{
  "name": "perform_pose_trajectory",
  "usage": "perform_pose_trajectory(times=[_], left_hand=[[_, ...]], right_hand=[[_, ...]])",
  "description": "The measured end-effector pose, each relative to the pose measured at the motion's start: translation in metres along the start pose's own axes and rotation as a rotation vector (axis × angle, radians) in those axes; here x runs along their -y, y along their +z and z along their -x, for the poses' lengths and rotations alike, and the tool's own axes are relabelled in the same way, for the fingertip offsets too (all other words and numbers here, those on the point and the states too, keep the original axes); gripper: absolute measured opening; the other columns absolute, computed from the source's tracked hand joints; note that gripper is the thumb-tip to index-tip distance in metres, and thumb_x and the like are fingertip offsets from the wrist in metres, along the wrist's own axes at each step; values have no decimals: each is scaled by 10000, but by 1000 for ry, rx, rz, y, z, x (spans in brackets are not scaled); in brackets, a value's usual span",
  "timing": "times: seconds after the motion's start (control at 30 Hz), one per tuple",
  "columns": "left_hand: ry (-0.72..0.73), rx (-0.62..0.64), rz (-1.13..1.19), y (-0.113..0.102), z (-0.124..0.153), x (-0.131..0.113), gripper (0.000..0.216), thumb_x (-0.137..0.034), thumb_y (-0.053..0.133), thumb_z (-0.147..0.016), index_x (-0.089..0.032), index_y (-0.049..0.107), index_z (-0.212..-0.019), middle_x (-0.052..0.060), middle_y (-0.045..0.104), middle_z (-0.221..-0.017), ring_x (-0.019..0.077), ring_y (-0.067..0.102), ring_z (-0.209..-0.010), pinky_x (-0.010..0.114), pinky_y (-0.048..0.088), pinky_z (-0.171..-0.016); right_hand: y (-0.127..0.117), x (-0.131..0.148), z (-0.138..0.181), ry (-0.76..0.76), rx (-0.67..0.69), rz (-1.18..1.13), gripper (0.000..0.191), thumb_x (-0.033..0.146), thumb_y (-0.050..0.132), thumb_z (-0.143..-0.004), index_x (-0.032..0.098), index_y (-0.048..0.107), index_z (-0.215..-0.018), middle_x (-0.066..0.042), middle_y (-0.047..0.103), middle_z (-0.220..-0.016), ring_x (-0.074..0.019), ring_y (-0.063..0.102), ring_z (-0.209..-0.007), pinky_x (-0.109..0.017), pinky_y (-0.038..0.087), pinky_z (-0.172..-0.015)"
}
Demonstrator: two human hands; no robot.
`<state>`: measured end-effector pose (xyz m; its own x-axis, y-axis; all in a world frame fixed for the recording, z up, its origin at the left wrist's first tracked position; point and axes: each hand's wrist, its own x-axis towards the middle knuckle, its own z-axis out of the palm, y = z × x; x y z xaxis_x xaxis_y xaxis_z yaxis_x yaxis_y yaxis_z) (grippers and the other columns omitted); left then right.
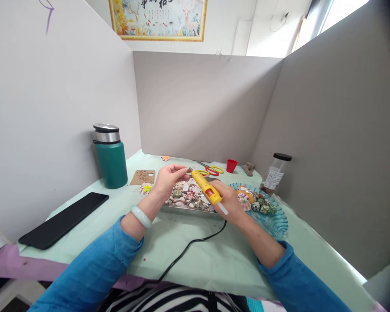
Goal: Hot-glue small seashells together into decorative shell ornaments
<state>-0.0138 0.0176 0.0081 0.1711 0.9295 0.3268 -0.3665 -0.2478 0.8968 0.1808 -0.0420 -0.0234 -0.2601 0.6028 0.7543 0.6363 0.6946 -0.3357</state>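
The pale green table (169,229) bears a blue plate (277,225) at right and, left of it, a metal tray (188,210) of shells (179,200). Above the tray, the right hand (229,200) is wrapped round a yellow glue gun (201,183), tip up and leftward. Close by the tip, the left hand (168,178) has thumb and fingers drawn together; whether they pinch something tiny, I cannot tell.

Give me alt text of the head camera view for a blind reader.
A right hand grips a yellow glue gun, its tip close to the left hand, over a tray of seashells. A blue plate sits at right, a green bottle at left, scissors behind.
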Motion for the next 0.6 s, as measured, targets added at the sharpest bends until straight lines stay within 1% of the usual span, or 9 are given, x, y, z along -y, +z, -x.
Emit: perform_pose_trajectory(times=[0.1, 0.33, 0.47, 0.6], left_hand=[[6, 3, 1, -1, -1, 1, 282, -284, 781, -607, -114, 623, -767, 44, 690, -710, 118, 632, -586, 271, 522, -668], [9, -5, -9, -2, -1, 0, 284, -289, 771, -624, -109, 620, -784, 81, 710, -813, 116, 639, -601, 271, 523, -675], [4, -3, -3, -2, -1, 0, 287, -283, 771, -624, -107, 614, -788, 76, 710, -805, 116, 639, -597, 266, 523, -662], [5, 9, 8, -2, -2, 2, 276, -273, 774, -621, -104, 620, -776, 51, 696, -732, 115, 634, -592, 262, 520, -664]], right_hand=[[0, 0, 0, -4, 2, 4, 209, 199, 543, -784, 192, 630, -974, -59, 645, -882, -177, 588, -747, -275, 446, -648], [-1, -5, 0, 18, -45, 44, 199, 166, 538, -766, 185, 628, -942, -65, 655, -896, -197, 591, -786, -290, 446, -671], [-1, -4, -1, 3, -46, 48, 197, 162, 539, -767, 180, 628, -942, -63, 653, -887, -187, 588, -769, -283, 440, -660], [0, -1, 0, -30, -26, 45, 196, 180, 543, -778, 181, 629, -955, -53, 636, -855, -168, 582, -725, -267, 433, -633]])
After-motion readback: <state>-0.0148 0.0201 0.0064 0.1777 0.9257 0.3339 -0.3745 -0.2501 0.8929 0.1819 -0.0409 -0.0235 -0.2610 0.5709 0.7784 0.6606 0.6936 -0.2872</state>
